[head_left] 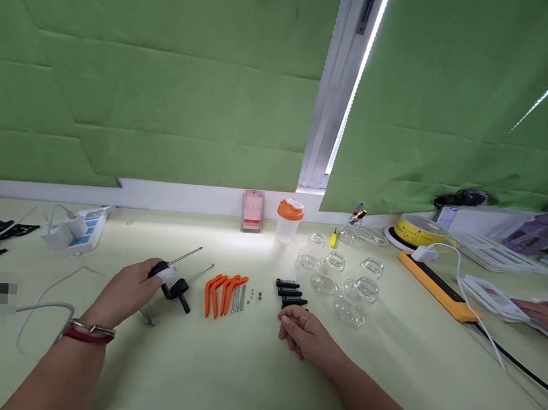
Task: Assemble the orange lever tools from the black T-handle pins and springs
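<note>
The left hand (pixel 132 289) has its fingers closed on the black handle of a driver (pixel 185 256); the fingertips themselves are hidden. The driver's thin silver shaft points away from these fingers and slants to the right, ending in a dark tip, and a white patch (pixel 167 275) shows beside its handle. Just right of the same fingers lies a second driver (pixel 179 289), also black-handled with a bare metal shaft at a like slant; its black grip sticks out toward the near side.

Farther right of the left fingers lie orange angled arms (pixel 210 294), shiny and smooth, then a row of slim silver screws (pixel 238 299) and some tiny parts (pixel 260 296).

The right hand (pixel 310 337) has its fingers curled narrow, thumb against the index; nothing shows in them. Black clips (pixel 288 292) with ridged tops lie just beyond these fingers; whether they touch, I cannot tell. Clear glasses (pixel 367 289) stand or lie beyond them to the right.
</note>
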Demonstrator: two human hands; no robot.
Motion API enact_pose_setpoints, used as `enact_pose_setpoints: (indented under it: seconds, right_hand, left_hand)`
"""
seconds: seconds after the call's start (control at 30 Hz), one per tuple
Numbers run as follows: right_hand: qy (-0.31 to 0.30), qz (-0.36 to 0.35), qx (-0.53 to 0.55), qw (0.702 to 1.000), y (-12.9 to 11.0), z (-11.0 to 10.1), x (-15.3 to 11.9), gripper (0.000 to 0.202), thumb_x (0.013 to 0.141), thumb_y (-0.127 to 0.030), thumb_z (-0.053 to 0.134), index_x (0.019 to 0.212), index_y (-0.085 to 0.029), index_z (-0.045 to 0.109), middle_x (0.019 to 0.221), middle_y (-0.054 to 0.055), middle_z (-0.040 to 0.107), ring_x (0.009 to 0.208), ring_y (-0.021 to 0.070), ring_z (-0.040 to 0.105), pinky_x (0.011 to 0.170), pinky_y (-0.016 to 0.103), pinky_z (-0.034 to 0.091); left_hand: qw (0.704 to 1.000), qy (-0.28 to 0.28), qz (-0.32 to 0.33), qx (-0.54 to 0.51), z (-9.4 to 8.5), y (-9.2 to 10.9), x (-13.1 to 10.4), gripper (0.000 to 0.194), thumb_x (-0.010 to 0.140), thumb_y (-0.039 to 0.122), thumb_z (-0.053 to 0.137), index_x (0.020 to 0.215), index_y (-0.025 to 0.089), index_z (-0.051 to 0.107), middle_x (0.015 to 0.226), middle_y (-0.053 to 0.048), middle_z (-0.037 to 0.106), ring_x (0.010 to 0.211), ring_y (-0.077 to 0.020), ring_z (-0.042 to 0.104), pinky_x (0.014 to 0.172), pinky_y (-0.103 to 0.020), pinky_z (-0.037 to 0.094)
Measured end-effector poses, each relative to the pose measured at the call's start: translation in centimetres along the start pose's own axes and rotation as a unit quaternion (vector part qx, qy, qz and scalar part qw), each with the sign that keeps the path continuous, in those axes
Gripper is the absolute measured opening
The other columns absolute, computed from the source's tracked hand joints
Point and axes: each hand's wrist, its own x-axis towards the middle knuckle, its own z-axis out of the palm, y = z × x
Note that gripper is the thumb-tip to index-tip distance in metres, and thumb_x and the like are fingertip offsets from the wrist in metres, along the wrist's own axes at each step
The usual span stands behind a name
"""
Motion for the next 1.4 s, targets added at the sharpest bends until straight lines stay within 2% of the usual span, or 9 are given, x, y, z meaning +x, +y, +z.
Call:
enact_pose_setpoints:
  seconds: [0.07,0.2,0.43,0.67,0.8,0.93,1.07,1.17,1.4]
  right_hand:
    - [-0.001,0.001,-0.002,1.0,0.0,0.0,0.0,0.038,0.084,-0.056,0.047,0.093,-0.019,0.052,0.078,0.001,0.057,0.055,0.0082,0.044,0.043,0.019,0.033]
    - [0.0,-0.001,-0.008,1.0,0.0,0.0,-0.1,0.038,0.085,-0.056,0.047,0.092,-0.019,0.052,0.078,0.001,0.057,0.056,0.0085,0.045,0.044,0.019,0.033]
    - [-0.003,-0.004,-0.011,1.0,0.1,0.0,0.0,0.037,0.085,-0.056,0.047,0.091,-0.019,0.052,0.078,0.001,0.057,0.056,0.0085,0.044,0.043,0.019,0.033]
    - [-0.004,-0.002,-0.008,1.0,-0.2,0.0,-0.2,0.037,0.085,-0.055,0.047,0.09,-0.019,0.052,0.078,0.001,0.057,0.056,0.0083,0.044,0.044,0.019,0.033]
    - [-0.003,0.003,-0.007,1.0,-0.2,0.0,-0.2,0.037,0.085,-0.055,0.047,0.091,-0.02,0.053,0.079,0.001,0.058,0.057,0.0088,0.044,0.045,0.019,0.033]
    - [-0.004,0.003,-0.01,1.0,-0.2,0.0,-0.2,0.037,0.084,-0.056,0.048,0.091,-0.02,0.053,0.079,0.001,0.058,0.056,0.0088,0.044,0.045,0.019,0.033]
    - [-0.003,0.002,-0.013,1.0,-0.2,0.0,-0.2,0.036,0.084,-0.056,0.048,0.09,-0.02,0.053,0.079,0.001,0.057,0.056,0.0089,0.044,0.045,0.02,0.033]
    - [-0.006,-0.004,-0.014,1.0,-0.1,-0.1,-0.2,0.035,0.085,-0.054,0.048,0.091,-0.02,0.053,0.079,0.001,0.057,0.057,0.0089,0.044,0.045,0.02,0.033]
    - [-0.008,-0.006,-0.015,1.0,0.1,0.0,-0.1,0.032,0.086,-0.05,0.047,0.09,-0.02,0.053,0.078,0.001,0.058,0.057,0.0086,0.045,0.045,0.019,0.033]
  left_hand:
    - [0.999,-0.012,-0.03,0.043,0.0,-0.5,0.2,0.039,0.081,0.052,0.041,0.091,0.02,0.062,0.085,-0.007,0.069,0.079,-0.0276,0.062,0.063,-0.031,0.044]
    - [0.993,-0.036,-0.06,0.091,1.0,-0.2,0.3,0.04,0.079,0.05,0.04,0.093,0.019,0.061,0.087,-0.011,0.068,0.078,-0.0305,0.063,0.057,-0.033,0.042]
    - [0.994,-0.077,0.001,0.075,2.8,-0.5,0.7,0.035,0.085,0.043,0.036,0.086,0.018,0.06,0.079,-0.008,0.068,0.073,-0.025,0.063,0.061,-0.031,0.041]
    - [0.992,-0.062,0.012,0.107,3.0,-0.3,0.6,0.033,0.086,0.039,0.035,0.085,0.02,0.062,0.083,-0.008,0.068,0.075,-0.025,0.063,0.061,-0.031,0.042]
    - [0.988,0.004,-0.011,0.156,2.3,-0.4,0.8,0.039,0.087,0.04,0.03,0.089,0.02,0.062,0.094,-0.012,0.065,0.084,-0.0307,0.06,0.061,-0.037,0.043]
    - [0.98,0.047,-0.022,0.192,1.8,-1.7,1.3,0.033,0.083,0.025,0.033,0.099,0.017,0.061,0.107,-0.015,0.061,0.095,-0.0337,0.056,0.067,-0.042,0.045]
    - [0.978,0.036,-0.004,0.206,2.1,-3.5,2.0,0.041,0.072,0.016,0.044,0.11,0.017,0.059,0.114,-0.014,0.061,0.106,-0.0329,0.051,0.079,-0.042,0.045]
    - [0.976,0.024,0.008,0.218,2.4,-4.3,2.3,0.043,0.069,0.015,0.047,0.11,0.016,0.059,0.112,-0.014,0.062,0.107,-0.0343,0.05,0.08,-0.042,0.045]
    - [0.967,0.006,0.021,0.253,2.4,-4.7,2.4,0.032,0.068,0.014,0.048,0.097,0.015,0.061,0.107,-0.017,0.062,0.099,-0.0353,0.055,0.078,-0.043,0.043]
